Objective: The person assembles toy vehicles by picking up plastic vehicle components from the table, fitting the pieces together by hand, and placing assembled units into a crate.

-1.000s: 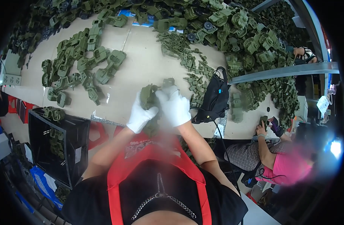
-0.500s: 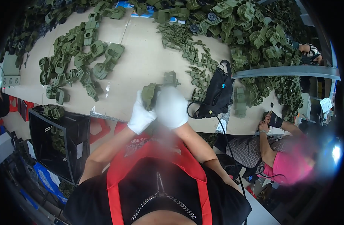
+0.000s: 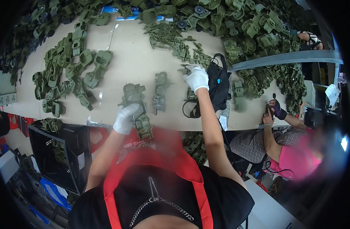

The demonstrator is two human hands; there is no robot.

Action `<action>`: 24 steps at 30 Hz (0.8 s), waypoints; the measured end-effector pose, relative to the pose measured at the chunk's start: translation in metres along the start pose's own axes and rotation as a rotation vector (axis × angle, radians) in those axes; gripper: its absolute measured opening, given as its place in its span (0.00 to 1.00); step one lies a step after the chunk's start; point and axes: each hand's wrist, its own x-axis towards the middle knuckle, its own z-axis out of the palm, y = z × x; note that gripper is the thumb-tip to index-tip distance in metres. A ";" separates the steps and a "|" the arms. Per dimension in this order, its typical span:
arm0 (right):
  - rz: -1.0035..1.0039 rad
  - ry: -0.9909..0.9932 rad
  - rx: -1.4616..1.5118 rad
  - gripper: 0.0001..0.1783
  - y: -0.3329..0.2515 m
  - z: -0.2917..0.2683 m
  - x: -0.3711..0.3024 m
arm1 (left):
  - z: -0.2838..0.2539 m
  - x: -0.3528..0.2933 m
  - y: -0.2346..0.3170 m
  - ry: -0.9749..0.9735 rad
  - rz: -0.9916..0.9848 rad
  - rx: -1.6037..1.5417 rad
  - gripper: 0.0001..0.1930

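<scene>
My left hand (image 3: 126, 117), in a white glove, is closed on a green plastic vehicle body (image 3: 143, 126) at the table's near edge. The body slants, partly over my red apron, and the glove covers some of it. Just beyond lies or hangs another green moulded section (image 3: 133, 92); whether the two are joined I cannot tell. To their right, a separate green vehicle part (image 3: 160, 91) rests on the table. My right hand (image 3: 198, 78), also gloved in white, reaches among small green parts (image 3: 195, 57) beside a black bag (image 3: 217, 84). Its fingers are bent together, their tips hard to make out.
Green vehicle bodies (image 3: 74, 57) lie heaped at the left, with larger piles (image 3: 255, 28) at the back and right. A metal bar (image 3: 285, 61) crosses the right side. A black crate (image 3: 56, 152) stands lower left. A co-worker's hands (image 3: 272, 112) are at the right.
My hands have moved apart: the right went away to the small parts by the bag, the left came slightly left and nearer with the vehicle body. The view has shifted a little.
</scene>
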 end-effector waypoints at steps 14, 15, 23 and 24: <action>0.075 0.003 -0.604 0.19 0.020 0.078 0.044 | 0.002 -0.014 0.009 0.114 0.072 0.003 0.21; 0.024 0.039 -0.610 0.19 0.021 0.076 0.043 | 0.000 -0.016 0.008 0.125 0.063 -0.002 0.20; -0.226 -0.022 -0.165 0.14 0.008 0.041 0.015 | -0.013 -0.021 -0.001 0.118 -0.035 -0.035 0.16; -0.227 -0.021 -0.167 0.14 0.008 0.040 0.016 | -0.015 -0.020 -0.003 0.088 -0.055 -0.018 0.16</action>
